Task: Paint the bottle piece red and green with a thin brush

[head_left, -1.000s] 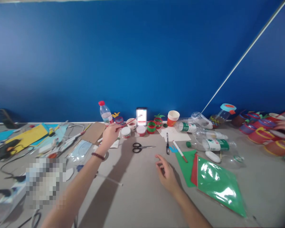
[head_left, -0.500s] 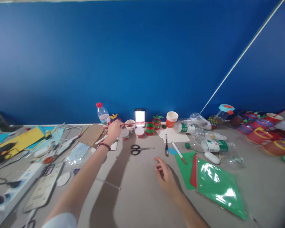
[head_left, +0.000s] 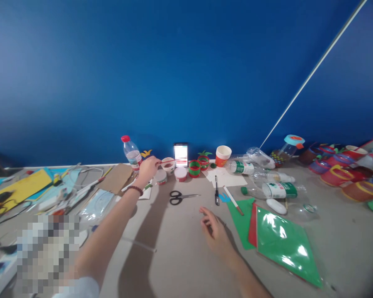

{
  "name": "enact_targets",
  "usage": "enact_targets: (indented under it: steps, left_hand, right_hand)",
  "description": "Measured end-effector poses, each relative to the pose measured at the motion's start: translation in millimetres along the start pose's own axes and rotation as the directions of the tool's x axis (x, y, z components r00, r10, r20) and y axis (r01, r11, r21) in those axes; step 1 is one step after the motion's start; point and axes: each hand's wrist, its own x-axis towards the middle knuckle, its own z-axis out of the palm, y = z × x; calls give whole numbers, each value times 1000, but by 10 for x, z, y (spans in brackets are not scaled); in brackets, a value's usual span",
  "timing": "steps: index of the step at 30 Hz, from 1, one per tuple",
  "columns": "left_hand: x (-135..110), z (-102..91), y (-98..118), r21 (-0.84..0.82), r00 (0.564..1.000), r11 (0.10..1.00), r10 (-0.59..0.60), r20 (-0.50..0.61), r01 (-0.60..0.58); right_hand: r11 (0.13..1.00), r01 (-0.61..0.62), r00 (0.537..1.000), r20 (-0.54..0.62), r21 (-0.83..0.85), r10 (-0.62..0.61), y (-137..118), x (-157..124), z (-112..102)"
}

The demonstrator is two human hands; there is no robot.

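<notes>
My left hand [head_left: 146, 171], with a beaded bracelet on its wrist, is closed in a pinch on a thin red stick [head_left: 165, 162]. The stick reaches rightward over the rim of a paper cup [head_left: 168, 168]; its kind is too small to tell. Below the hand is a small lidded tub [head_left: 161, 178], and behind it stands a bottle with a red cap [head_left: 131, 153]. Over the table, my right hand [head_left: 214, 225] hangs with loosely bent fingers apart and nothing in them. Black-handled scissors [head_left: 176, 197] lie between the hands.
A lit phone [head_left: 180, 155] leans at the wall behind a pink tub [head_left: 180, 174]. Red-green rings [head_left: 194, 168] and stacked cups [head_left: 223, 155] stand beside it. Plastic bottles [head_left: 279, 191], a marker [head_left: 232, 200] and green sheets [head_left: 286, 244] lie right; paper and cables crowd the left.
The whole view has shifted slightly, so things sit a little further left. My left hand still pinches the red stick over the cup; my right hand has hardly moved.
</notes>
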Motion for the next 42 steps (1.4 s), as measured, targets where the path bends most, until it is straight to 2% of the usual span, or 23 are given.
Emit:
enact_targets:
  steps: [11,23,27,32,36,39,41,42]
  left_hand:
    - [57,27,-89,20,999,999,33,-24,-32]
    - [65,31,-52,36,995,994,101,-21,-101]
    - [51,18,-33,15,996,996,88,-31,-88]
    - [-14,-93,-9,-37,993,999,6,-122,-11]
    - [-249,-248,35,-74,970,992,-115,-212,101]
    - [-638,-292,174,-114,967,987,-138,-216,115]
    - [-988,-256,359,-327,978,939,-158,-137,106]
    - [-1176,-218,478,-458,983,878,-177,-47,136]
  right_hand:
    - [1000,7,1000,0,2,-7,33,0,14]
    - [1000,-13,1000,18,-5,13,57,-3,22]
    - [1000,-11,1000,3,-2,11,36,0,12]
    - [1000,14,1000,-14,24,-14,43,5,28]
    - [999,39,998,-59,26,-37,68,10,32]
    - [997,81,993,-85,-10,-82,54,19,6]
    - [988,153,985,-83,-25,-154,10,23,-27]
    - [981,194,977,-85,-27,-196,-27,19,-47]
